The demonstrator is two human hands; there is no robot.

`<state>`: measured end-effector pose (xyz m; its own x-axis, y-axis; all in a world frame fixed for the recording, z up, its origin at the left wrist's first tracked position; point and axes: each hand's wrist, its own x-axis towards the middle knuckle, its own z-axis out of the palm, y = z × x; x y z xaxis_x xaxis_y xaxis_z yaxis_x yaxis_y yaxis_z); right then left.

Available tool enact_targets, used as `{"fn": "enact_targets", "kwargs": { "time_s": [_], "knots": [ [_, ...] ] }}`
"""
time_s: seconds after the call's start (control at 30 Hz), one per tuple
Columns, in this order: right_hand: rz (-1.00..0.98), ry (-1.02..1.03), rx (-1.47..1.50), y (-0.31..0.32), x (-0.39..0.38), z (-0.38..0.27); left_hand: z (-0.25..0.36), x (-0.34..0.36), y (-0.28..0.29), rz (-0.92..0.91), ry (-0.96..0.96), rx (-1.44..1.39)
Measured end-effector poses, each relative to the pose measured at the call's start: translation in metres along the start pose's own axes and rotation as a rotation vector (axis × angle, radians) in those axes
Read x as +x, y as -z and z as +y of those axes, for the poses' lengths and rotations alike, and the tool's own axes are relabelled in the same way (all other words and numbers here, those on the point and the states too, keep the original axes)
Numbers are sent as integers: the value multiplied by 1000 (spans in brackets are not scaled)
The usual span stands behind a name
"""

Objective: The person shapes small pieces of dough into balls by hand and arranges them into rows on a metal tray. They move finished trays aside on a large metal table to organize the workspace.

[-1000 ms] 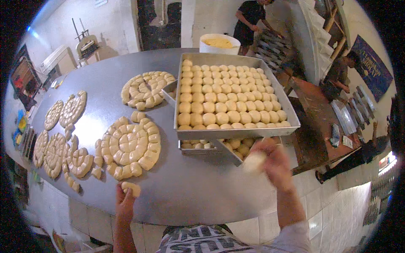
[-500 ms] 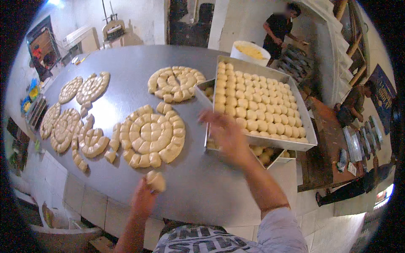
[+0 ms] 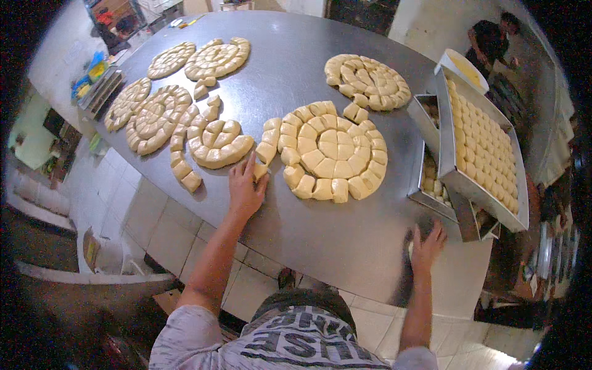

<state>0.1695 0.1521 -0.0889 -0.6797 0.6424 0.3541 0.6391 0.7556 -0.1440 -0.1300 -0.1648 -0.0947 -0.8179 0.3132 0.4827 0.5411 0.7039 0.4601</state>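
My left hand is at the lower end of a short strip of cut dough, its thumb and fingers around a pale dough piece. Right of that strip lies a large dough round cut into rings of wedges and blocks. A smaller, partly taken-apart dough round sits just left of the hand. My right hand is low over the table's near right part, fingers spread, holding nothing. Close above it stand the stacked metal trays, the top tray tilted and filled with rows of dough balls.
More cut dough rounds cover the left of the grey metal table, and another round is at the back right. A white tub with yellow contents stands behind the trays. A person is at the far right.
My left hand has moved from the table's near edge to the strip's lower end with a dough piece. My right hand has left the tray side and come down nearer me. The view has shifted.
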Motion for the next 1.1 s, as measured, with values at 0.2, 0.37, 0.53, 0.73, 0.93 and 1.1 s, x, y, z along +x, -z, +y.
{"fn": "enact_targets", "kwargs": {
  "time_s": [0.2,0.37,0.53,0.73,0.93,1.1],
  "knots": [
    [-108,157,134,8,-49,-7,-2,-11,29,-303,-11,-168],
    [21,-348,358,-6,21,32,64,-60,35,-626,325,-826],
    [94,177,153,0,-15,33,63,-62,22,-630,476,-992],
    [71,27,226,8,-14,51,158,-50,3,-860,295,-1016],
    [-375,-169,1180,112,22,120,155,-62,6,-486,603,-1125],
    [963,294,1500,252,149,89,162,-78,23,-420,648,-973]
  ]
}}
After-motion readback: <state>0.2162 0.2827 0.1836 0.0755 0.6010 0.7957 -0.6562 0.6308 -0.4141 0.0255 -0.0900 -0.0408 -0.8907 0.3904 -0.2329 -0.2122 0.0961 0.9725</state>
